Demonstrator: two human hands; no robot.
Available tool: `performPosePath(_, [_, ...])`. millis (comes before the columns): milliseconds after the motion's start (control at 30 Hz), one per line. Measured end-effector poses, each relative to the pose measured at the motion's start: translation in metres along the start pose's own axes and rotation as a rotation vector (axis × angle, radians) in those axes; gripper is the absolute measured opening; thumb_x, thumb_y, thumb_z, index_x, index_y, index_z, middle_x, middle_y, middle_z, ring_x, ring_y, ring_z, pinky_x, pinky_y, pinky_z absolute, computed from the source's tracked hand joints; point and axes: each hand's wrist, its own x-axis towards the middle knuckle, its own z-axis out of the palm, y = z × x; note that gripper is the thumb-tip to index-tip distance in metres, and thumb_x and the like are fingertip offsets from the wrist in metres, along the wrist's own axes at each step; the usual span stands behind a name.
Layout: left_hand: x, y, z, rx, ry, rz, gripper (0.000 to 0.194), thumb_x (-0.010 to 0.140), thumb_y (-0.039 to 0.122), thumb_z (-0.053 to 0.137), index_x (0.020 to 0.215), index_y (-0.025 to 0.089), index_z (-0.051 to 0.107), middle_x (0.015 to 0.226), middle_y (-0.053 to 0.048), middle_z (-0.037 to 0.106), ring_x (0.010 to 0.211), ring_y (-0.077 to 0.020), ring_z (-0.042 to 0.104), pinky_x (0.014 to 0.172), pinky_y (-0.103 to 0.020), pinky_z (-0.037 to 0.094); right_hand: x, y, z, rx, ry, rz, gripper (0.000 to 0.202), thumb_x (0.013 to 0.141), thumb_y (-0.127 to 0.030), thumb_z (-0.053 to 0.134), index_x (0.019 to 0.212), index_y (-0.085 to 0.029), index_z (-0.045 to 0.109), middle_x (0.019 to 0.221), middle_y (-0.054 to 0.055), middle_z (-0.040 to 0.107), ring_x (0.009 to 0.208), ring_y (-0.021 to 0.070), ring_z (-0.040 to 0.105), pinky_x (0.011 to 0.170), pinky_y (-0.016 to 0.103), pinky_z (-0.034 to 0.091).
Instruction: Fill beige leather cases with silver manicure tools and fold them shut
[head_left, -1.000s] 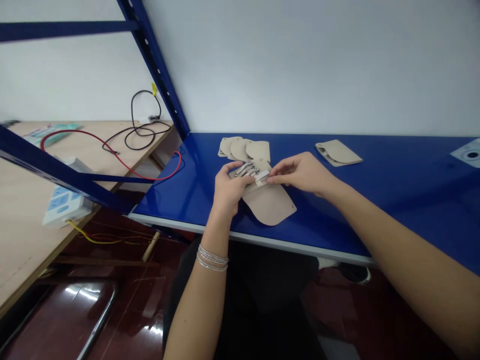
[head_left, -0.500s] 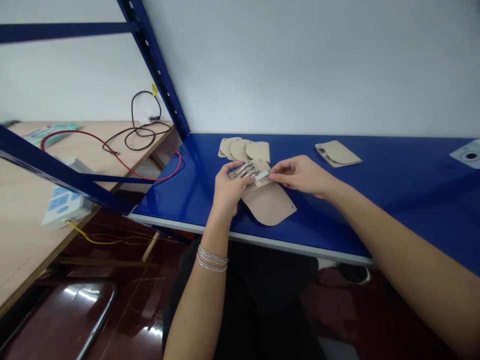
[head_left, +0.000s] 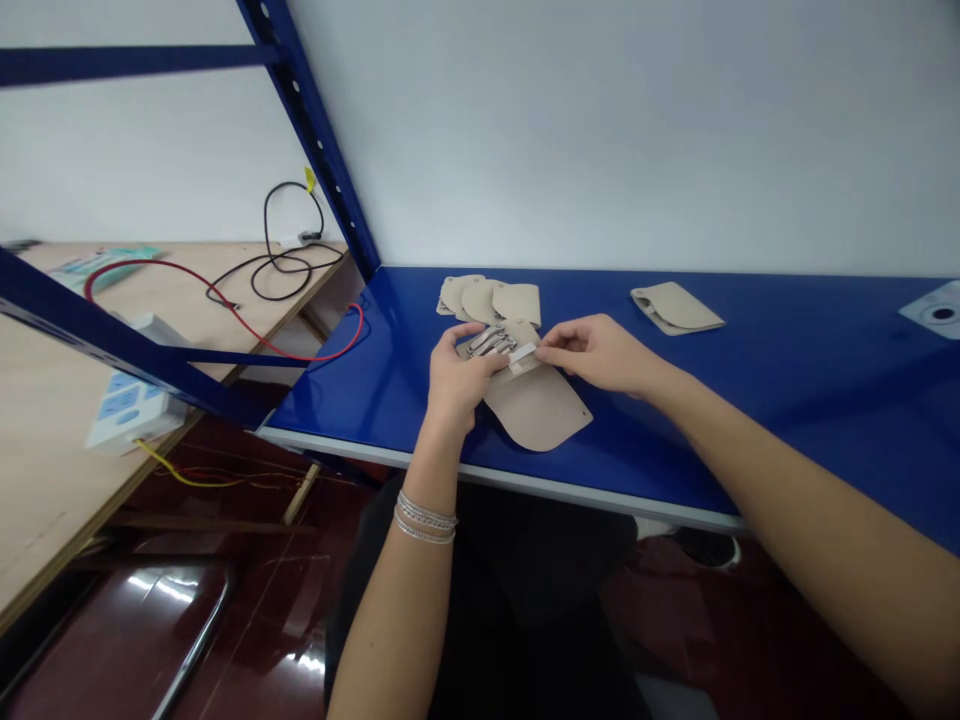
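On the blue worktop (head_left: pixel 757 400), the open beige pouch (head_left: pixel 538 408), metal tools (head_left: pixel 491 341) at its upper part, is clamped in the left hand's grip (head_left: pixel 459 368); the white strip (head_left: pixel 523 353) is pinched at its end by the right hand's grip (head_left: pixel 592 352).

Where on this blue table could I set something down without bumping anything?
The blue table looks bare between the folded pouch and white panel, and between the left hand and red cable. It's crowded around the open pouch, where the right hand also is, with overlapping pouches just behind.
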Motion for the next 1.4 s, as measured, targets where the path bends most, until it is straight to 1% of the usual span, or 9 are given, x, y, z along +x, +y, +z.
performPosePath(200, [-0.001,-0.002,0.0,0.052,-0.027,0.064,0.061,0.052,0.011,0.079,0.11,0.017,0.059,0.093,-0.007,0.067,0.081,-0.0191,0.066,0.074,-0.033,0.055,0.001,-0.001,0.001,-0.011,0.02,0.094,0.027,0.073,-0.044,0.069,0.072,-0.017,0.072,0.052,-0.002,0.052,0.05,0.0095,0.04,0.05,0.027,0.03])
performPosePath(467, [-0.002,-0.004,0.0,0.147,-0.001,0.077,0.059,0.053,0.01,0.077,0.11,0.018,0.059,0.087,-0.005,0.066,0.073,-0.0166,0.063,0.065,-0.028,0.053,0.001,-0.001,0.001,-0.067,0.014,0.077,0.028,0.071,-0.044,0.071,0.074,-0.017,0.075,0.064,0.001,0.064,0.058,0.0119,0.048,0.054,0.026,0.035])
performPosePath(633, [-0.001,-0.004,0.001,0.159,0.017,0.063,0.06,0.053,0.011,0.077,0.11,0.018,0.06,0.088,-0.006,0.066,0.074,-0.0168,0.063,0.066,-0.028,0.053,0.002,0.0,0.0,-0.052,-0.011,0.085,0.033,0.068,-0.049,0.073,0.074,-0.017,0.075,0.061,0.002,0.063,0.057,0.0126,0.048,0.053,0.027,0.036])
performPosePath(833, [-0.002,-0.003,0.0,0.136,0.014,0.042,0.06,0.052,0.012,0.078,0.109,0.017,0.061,0.088,-0.006,0.066,0.074,-0.0183,0.063,0.069,-0.033,0.054,0.002,0.001,-0.002,-0.037,-0.018,0.106,0.033,0.066,-0.05,0.075,0.073,-0.018,0.075,0.064,0.003,0.064,0.057,0.0128,0.049,0.053,0.027,0.038])
performPosePath(1000, [-0.002,-0.002,0.001,0.154,0.017,0.048,0.059,0.052,0.011,0.078,0.108,0.017,0.06,0.086,-0.006,0.066,0.074,-0.0179,0.063,0.068,-0.032,0.053,0.002,0.001,-0.001,-0.022,-0.015,0.103,0.033,0.067,-0.049,0.075,0.074,-0.017,0.075,0.063,0.003,0.064,0.055,0.0117,0.049,0.05,0.026,0.037])
performPosePath(1167, [0.0,-0.003,0.001,0.08,0.001,0.015,0.062,0.052,0.011,0.08,0.11,0.017,0.059,0.087,-0.006,0.067,0.073,-0.0182,0.065,0.068,-0.034,0.055,0.001,0.0,-0.002,0.009,-0.012,0.113,0.034,0.068,-0.05,0.076,0.076,-0.017,0.074,0.062,0.003,0.062,0.053,0.0112,0.048,0.048,0.025,0.036])
performPosePath(1233, [0.0,-0.002,0.001,0.027,-0.005,-0.01,0.064,0.051,0.012,0.082,0.11,0.017,0.058,0.086,-0.006,0.067,0.072,-0.0177,0.065,0.069,-0.034,0.055,0.002,0.002,-0.003,0.052,0.035,0.099,0.037,0.069,-0.053,0.075,0.077,-0.017,0.073,0.063,0.004,0.062,0.054,0.0114,0.049,0.048,0.025,0.037])
performPosePath(1333, [-0.001,0.001,0.001,-0.075,0.008,-0.058,0.067,0.048,0.012,0.085,0.109,0.015,0.057,0.086,-0.006,0.068,0.073,-0.0171,0.066,0.07,-0.033,0.056,0.006,0.008,-0.007,0.15,0.159,0.099,0.04,0.073,-0.056,0.071,0.081,-0.017,0.072,0.071,0.005,0.066,0.06,0.0127,0.053,0.051,0.024,0.041])
performPosePath(1400, [-0.002,0.004,0.001,-0.148,0.022,-0.094,0.069,0.047,0.011,0.086,0.11,0.014,0.057,0.089,-0.007,0.069,0.075,-0.0175,0.067,0.071,-0.032,0.055,0.007,0.011,-0.008,0.222,0.156,0.123,0.041,0.076,-0.057,0.068,0.087,-0.017,0.071,0.081,0.007,0.069,0.067,0.0138,0.058,0.056,0.024,0.045])
